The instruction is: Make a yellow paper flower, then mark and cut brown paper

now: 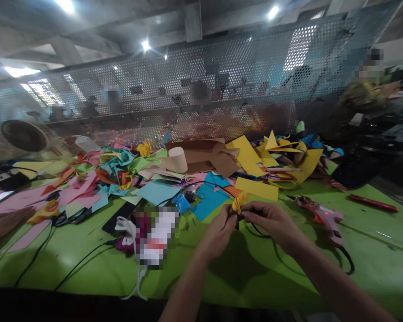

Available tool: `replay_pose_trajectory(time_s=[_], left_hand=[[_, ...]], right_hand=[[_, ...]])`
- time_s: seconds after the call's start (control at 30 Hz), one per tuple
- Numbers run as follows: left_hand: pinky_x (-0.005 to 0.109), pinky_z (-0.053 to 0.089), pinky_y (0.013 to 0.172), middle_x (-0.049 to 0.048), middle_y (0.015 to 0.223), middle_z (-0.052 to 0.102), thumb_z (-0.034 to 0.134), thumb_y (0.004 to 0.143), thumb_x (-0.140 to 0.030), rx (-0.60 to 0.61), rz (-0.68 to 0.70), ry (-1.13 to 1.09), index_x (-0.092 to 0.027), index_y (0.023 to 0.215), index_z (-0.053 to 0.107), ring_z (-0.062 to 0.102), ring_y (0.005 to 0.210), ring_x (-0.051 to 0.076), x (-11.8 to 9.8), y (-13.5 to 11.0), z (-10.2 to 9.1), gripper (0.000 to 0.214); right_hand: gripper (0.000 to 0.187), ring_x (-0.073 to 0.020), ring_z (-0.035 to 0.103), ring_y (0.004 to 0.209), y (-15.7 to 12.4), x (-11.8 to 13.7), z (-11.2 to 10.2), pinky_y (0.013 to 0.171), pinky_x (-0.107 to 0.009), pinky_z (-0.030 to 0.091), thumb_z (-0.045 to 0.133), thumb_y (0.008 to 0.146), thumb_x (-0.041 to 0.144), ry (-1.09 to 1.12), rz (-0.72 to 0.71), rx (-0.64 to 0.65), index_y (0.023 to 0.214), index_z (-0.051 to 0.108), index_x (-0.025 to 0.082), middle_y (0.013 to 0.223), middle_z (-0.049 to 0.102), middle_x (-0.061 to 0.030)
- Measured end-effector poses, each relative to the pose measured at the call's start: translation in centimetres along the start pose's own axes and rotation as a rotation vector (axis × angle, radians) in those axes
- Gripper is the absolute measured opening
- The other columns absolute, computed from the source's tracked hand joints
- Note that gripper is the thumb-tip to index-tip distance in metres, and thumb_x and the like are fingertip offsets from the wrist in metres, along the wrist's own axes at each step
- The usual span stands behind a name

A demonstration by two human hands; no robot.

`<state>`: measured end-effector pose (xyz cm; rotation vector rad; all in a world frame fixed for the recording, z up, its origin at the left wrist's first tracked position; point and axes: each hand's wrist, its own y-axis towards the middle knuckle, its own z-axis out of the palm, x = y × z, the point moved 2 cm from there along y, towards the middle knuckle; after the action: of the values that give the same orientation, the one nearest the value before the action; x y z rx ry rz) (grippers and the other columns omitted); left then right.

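Note:
Both my hands meet over the green table [221, 277], a little right of centre. My left hand [221, 230] is closed, its fingers pinched on the lower part of a small rolled yellow paper piece [239, 202]. My right hand [270, 219] is closed too, gripping the same yellow piece from the right side. The piece stands up between my fingertips, twisted at the top. A dark thin stem or wire seems to hang under it, partly hidden by my fingers.
A pink glue gun [319, 217] lies right of my hands, its black cord looping back. Heaps of coloured paper scraps [121, 179], yellow sheets [255, 188] and brown card [204, 154] fill the far table. Another person's hand [3, 226] rests at left. Perforated metal screen [188, 89] behind.

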<state>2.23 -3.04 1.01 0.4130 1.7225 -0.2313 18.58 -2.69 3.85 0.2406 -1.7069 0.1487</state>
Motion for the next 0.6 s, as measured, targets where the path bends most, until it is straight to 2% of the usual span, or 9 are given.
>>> replay_pose_trajectory(time_s=[0.33,0.6], left_hand=[[0.027,0.037,0.072,-0.0009,0.085,0.049,0.038,0.098,-0.035,-0.013,-0.01,-0.004,-0.02,0.098,0.048,0.044,0.077,0.015,-0.04,0.11,0.03,0.018],[0.028,0.041,0.081,0.0014,0.093,0.055,0.043,0.097,-0.035,-0.01,0.021,-0.04,-0.019,0.103,0.049,0.049,0.086,0.015,0.2,0.21,0.09,0.018]], right_hand=[[0.03,-0.0202,0.063,0.071,-0.02,0.21,0.18,0.062,-0.031,0.048,0.07,0.075,0.047,-0.038,0.014,-0.011,0.085,0.075,0.019,0.078,0.072,-0.0043],[0.028,-0.0187,0.06,0.069,-0.05,0.27,0.24,0.058,-0.029,0.045,0.068,0.076,0.045,-0.056,0.026,-0.016,0.084,0.074,0.019,0.077,0.07,-0.004]])
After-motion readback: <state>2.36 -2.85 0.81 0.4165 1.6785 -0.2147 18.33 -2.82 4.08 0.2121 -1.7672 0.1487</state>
